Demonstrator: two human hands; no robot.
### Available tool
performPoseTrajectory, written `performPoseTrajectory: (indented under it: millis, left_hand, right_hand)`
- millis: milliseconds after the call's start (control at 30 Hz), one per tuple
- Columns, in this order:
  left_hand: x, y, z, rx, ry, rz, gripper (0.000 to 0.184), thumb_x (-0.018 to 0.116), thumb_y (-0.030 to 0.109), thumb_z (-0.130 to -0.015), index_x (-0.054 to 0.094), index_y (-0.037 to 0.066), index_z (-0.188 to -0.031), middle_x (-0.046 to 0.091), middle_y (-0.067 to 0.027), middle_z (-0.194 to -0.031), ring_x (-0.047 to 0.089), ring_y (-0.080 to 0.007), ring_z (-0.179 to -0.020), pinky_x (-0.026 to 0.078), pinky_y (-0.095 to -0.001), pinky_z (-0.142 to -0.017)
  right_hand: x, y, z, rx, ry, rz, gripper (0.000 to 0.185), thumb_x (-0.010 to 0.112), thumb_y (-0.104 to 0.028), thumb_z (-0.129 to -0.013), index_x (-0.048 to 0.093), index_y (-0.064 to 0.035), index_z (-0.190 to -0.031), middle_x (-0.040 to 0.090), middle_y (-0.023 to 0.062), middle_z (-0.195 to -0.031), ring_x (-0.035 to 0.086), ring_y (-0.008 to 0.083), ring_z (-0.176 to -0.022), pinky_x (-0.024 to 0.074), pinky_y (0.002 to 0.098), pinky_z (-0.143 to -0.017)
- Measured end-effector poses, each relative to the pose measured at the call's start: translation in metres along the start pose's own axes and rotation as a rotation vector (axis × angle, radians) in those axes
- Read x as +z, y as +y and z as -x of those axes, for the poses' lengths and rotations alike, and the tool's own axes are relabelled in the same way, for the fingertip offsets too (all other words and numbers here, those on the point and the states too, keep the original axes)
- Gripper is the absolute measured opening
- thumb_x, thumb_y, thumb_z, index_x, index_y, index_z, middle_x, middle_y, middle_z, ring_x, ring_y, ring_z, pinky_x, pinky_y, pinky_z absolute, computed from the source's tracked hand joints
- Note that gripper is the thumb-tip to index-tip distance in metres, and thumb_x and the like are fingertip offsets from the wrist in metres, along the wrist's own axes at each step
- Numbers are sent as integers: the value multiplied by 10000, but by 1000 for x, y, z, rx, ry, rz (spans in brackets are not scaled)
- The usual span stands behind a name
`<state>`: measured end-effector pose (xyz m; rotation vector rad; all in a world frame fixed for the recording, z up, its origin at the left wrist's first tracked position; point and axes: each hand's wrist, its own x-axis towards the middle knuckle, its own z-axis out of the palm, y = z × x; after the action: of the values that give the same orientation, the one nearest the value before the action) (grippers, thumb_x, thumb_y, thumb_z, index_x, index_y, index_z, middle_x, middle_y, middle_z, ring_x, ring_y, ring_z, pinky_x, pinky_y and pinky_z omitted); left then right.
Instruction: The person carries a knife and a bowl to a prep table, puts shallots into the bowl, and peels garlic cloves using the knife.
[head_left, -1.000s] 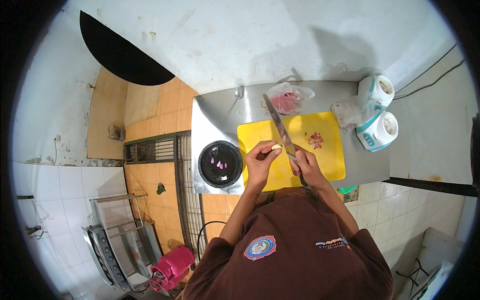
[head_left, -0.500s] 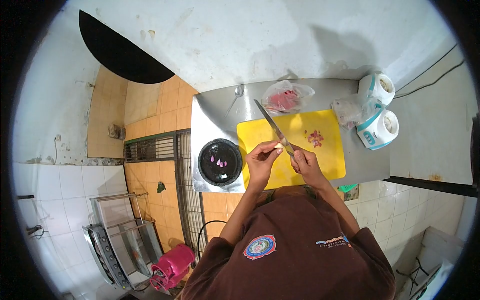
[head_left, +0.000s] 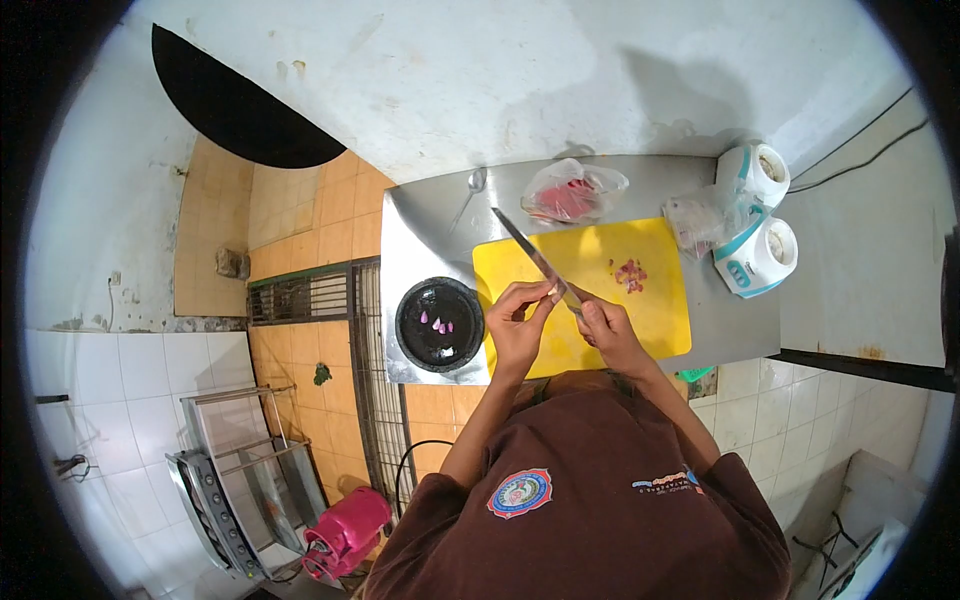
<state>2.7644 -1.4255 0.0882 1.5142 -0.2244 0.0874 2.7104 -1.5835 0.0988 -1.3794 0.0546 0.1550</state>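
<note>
My right hand point(head_left: 608, 330) grips a knife point(head_left: 530, 250) by its handle, the long blade pointing up and left over the yellow cutting board point(head_left: 500, 262). My left hand point(head_left: 518, 325) pinches a small pale clove point(head_left: 554, 291), which looks like garlic, against the blade near the handle. The fingers and the knife partly hide it. Reddish skin scraps point(head_left: 630, 275) lie in a small heap on the right part of the board. To the left of the board, a black stone mortar dish point(head_left: 440, 355) holds several peeled purple shallots point(head_left: 443, 327).
A spoon point(head_left: 470, 195) and a plastic bag with red contents point(head_left: 572, 198) lie near the wall. Another clear bag point(head_left: 695, 222) sits beside two white-and-teal blender bases point(head_left: 755, 262). A pink gas cylinder point(head_left: 348, 530) stands on the floor at lower left.
The knife has shifted slightly left, its tip moving left and up. The blade now covers more of the clove in my left hand. The surroundings are unchanged.
</note>
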Motion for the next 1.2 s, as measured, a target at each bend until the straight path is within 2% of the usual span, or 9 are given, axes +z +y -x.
performPoseTrajectory:
  millis: [67, 100, 200, 400, 600, 800, 900, 1000, 1200]
  left_hand:
    - [-2, 1, 0, 18, -17, -36, 186, 748, -109, -797, 735, -42, -971, 704, -136, -960, 681, -195, -912, 539, -276, -827]
    - [0, 2, 0, 9, -20, -26, 184, 749, -114, -794, 729, -43, -962, 701, -133, -965, 674, -190, -917, 536, -281, -830]
    - [2, 6, 1, -11, -16, -3, 181, 751, -126, -786, 717, -43, -944, 693, -126, -971, 659, -180, -922, 531, -288, -834]
    - [1, 1, -1, 7, -19, 5, 181, 755, -125, -782, 716, -42, -937, 689, -118, -944, 658, -174, -901, 532, -279, -819]
    - [-3, 3, -1, -35, -44, -33, 162, 772, -111, -775, 717, -38, -908, 693, -111, -935, 658, -168, -894, 529, -279, -808]
    - [-2, 2, 0, -40, -44, -6, 160, 772, -103, -783, 716, -40, -919, 697, -110, -948, 654, -158, -893, 526, -275, -819]
    - [0, 2, 1, -50, -50, 42, 160, 760, -101, -800, 714, -39, -940, 697, -103, -960, 653, -151, -906, 524, -273, -831]
    - [1, -1, 1, -107, -39, 130, 156, 743, -97, -822, 708, -35, -961, 698, -93, -983, 652, -145, -930, 524, -272, -843]
    - [0, -4, 2, -203, -28, 241, 160, 731, -86, -843, 697, -23, -986, 701, -85, -1022, 650, -127, -956, 526, -271, -860]
  right_hand:
    - [-4, 2, -1, 0, 9, 9, 367, 403, -360, -1085, 579, -40, -1050, 360, -66, -652, 321, 42, -556, 286, 223, -510]
    - [-5, 2, -2, 0, 13, 14, 414, 394, -373, -1088, 574, -46, -910, 367, -59, -650, 324, 45, -547, 284, 222, -507]
    - [-4, -4, -2, -5, 42, 47, 445, 394, -387, -1087, 403, -94, -752, 364, -56, -638, 325, 48, -537, 280, 227, -498]
    - [-8, -5, -2, 109, -40, -155, 443, 399, -406, -1083, 441, -92, -773, 379, -54, -641, 331, 48, -544, 283, 224, -496]
    - [-10, 2, -2, 52, -38, -29, 433, 391, -387, -1087, 437, -96, -770, 367, -58, -645, 323, 48, -549, 275, 230, -499]
    - [-5, -3, -3, 27, 66, 65, 438, 391, -359, -1087, 459, -70, -765, 378, -52, -639, 334, 64, -570, 303, 260, -521]
    - [-5, -2, -4, 32, 66, 36, 431, 388, -366, -1087, 459, -76, -776, 374, -53, -638, 328, 53, -550, 295, 248, -501]
    - [-4, -2, -4, 94, 61, -155, 422, 384, -385, -1087, 466, -85, -802, 366, -57, -634, 318, 39, -529, 277, 231, -476]
    - [-8, -1, -3, 124, 7, -204, 404, 370, -393, -1090, 489, -88, -852, 355, -65, -641, 303, 29, -528, 266, 219, -470]
